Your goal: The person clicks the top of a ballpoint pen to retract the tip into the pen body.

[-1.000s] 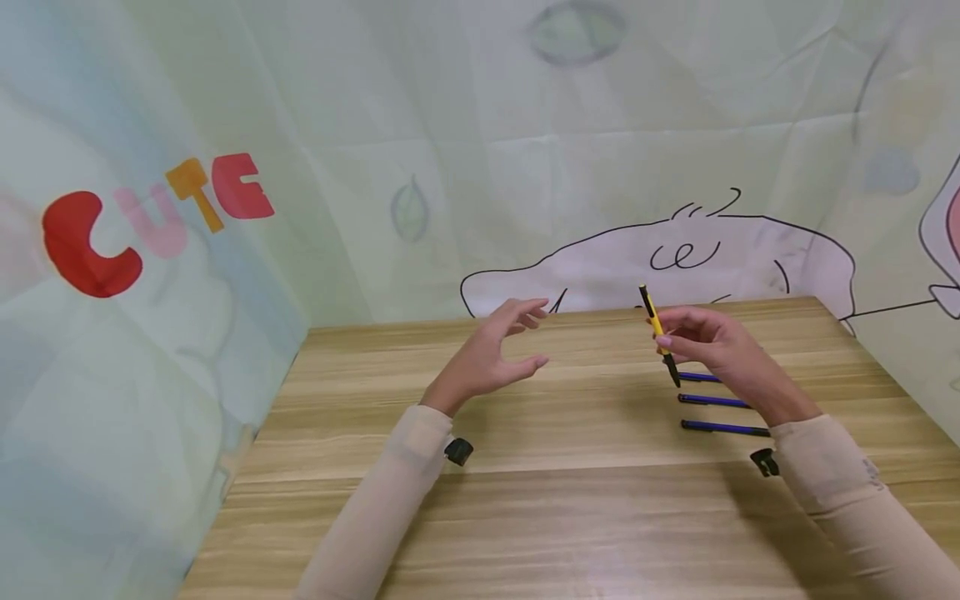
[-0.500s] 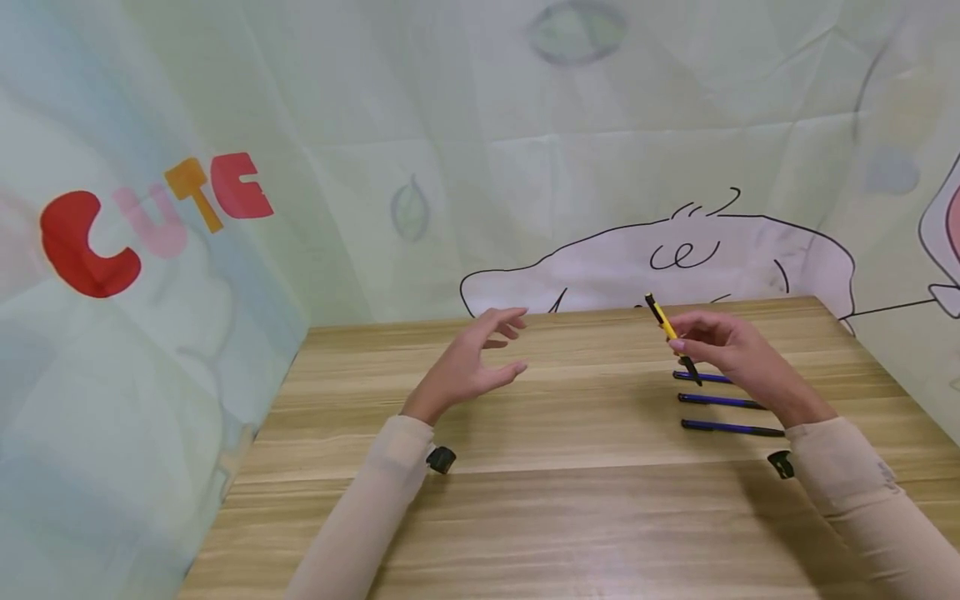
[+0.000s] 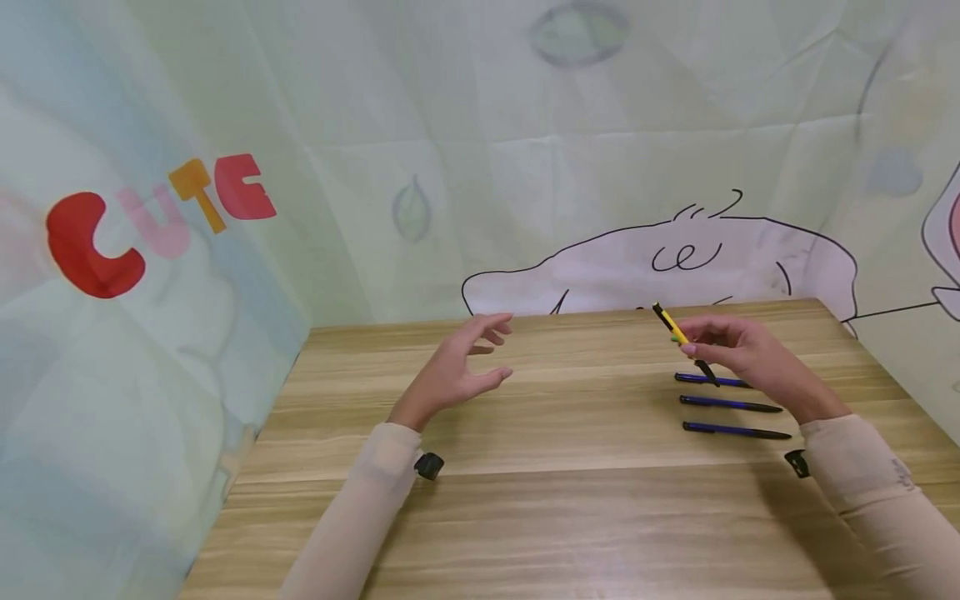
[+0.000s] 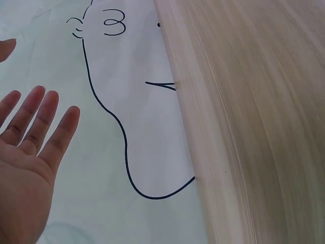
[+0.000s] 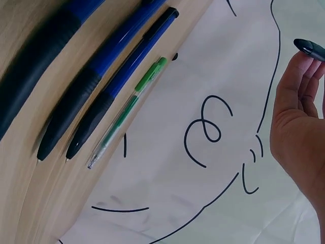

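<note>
My right hand [image 3: 757, 358] pinches a yellow and black pen [image 3: 672, 327] between thumb and fingers, above the table's right part. The pen tilts, its black tip pointing down to the right; in the right wrist view only its dark end [image 5: 310, 48] shows. Three blue pens with black grips lie side by side below that hand: a far one [image 3: 693, 378], a middle one [image 3: 727, 405] and a near one [image 3: 731, 431]. Beyond them lies a clear pen with green parts [image 5: 129, 104], mostly hidden by the hand in the head view. My left hand [image 3: 450, 367] hovers, holding nothing, fingers loosely bent.
The wood-grain table [image 3: 555, 525] ends at the back against a printed cloth backdrop [image 3: 420, 100], with another cloth side on the left bearing coloured letters [image 3: 97, 250]. A small black wrist device [image 3: 429, 466] sits at the left cuff, another [image 3: 798, 463] at the right.
My right hand has moved to the right and slightly nearer with the yellow pen, which tilts more. My left hand has drifted left and slightly nearer. More of the blue pens shows.
</note>
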`<action>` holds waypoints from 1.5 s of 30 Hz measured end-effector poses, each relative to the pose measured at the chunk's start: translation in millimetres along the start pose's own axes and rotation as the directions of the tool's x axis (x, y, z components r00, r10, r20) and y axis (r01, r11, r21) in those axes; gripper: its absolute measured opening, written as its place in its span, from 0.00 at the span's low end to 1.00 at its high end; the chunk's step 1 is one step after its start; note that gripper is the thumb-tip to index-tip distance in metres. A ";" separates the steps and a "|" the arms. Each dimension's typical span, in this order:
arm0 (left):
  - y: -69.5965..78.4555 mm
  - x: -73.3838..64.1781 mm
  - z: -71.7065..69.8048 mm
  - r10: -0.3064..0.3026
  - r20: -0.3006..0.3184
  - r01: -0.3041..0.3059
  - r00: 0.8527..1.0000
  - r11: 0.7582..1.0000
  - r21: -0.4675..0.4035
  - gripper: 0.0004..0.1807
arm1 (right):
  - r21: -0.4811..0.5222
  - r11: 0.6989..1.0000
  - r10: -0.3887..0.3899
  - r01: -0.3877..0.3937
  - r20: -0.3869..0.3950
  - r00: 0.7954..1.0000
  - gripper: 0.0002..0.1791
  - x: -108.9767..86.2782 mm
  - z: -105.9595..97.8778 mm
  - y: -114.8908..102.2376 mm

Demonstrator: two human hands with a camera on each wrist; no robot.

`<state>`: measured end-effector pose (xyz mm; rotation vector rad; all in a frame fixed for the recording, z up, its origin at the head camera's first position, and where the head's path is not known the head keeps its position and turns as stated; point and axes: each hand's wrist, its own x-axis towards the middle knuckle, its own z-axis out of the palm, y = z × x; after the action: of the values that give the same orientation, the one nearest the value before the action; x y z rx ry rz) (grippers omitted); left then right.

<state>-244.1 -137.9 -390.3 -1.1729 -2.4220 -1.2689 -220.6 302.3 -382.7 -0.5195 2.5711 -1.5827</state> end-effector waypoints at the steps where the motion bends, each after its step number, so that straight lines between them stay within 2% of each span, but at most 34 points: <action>1: -0.4 -1.0 -0.5 -0.003 0.000 0.003 1.000 1.000 0.000 0.40 | -0.006 1.000 0.002 -0.002 0.012 1.000 0.20 -0.2 -1.5 0.9; 6: -1.5 -6.6 -3.7 -0.026 -0.007 0.026 1.000 1.000 -0.008 0.39 | -0.041 0.999 0.015 -0.014 0.045 0.999 0.21 -0.3 -7.7 5.2; 12: -2.8 -14.9 -9.2 -0.063 -0.018 0.063 0.998 0.998 -0.013 0.39 | -0.075 0.997 0.035 -0.032 0.038 0.999 0.19 -0.1 -13.9 9.6; 21: -8.4 -21.5 -12.3 -0.052 -0.017 0.052 0.998 0.999 -0.003 0.40 | -0.089 0.996 0.031 -0.027 0.040 0.999 0.18 1.8 -17.8 14.4; 28: 26.5 -21.9 -18.3 -0.074 -0.025 0.073 0.997 0.997 -0.037 0.37 | -0.124 0.990 0.071 -0.066 0.038 0.997 0.21 2.9 -20.8 18.6; 37: 22.5 -27.6 -18.3 -0.083 -0.029 0.082 0.996 0.997 -0.002 0.36 | -0.166 0.982 0.102 -0.093 0.047 0.994 0.21 4.6 -26.7 24.6; 45: 26.8 -33.3 -21.4 -0.103 -0.034 0.102 0.994 0.994 -0.040 0.35 | -0.242 0.968 0.089 -0.074 0.050 0.995 0.19 6.9 -30.1 32.3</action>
<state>-206.9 -164.0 -375.8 -1.0380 -2.4716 -1.3581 -242.2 338.9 -396.4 -0.4646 2.7145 -1.2191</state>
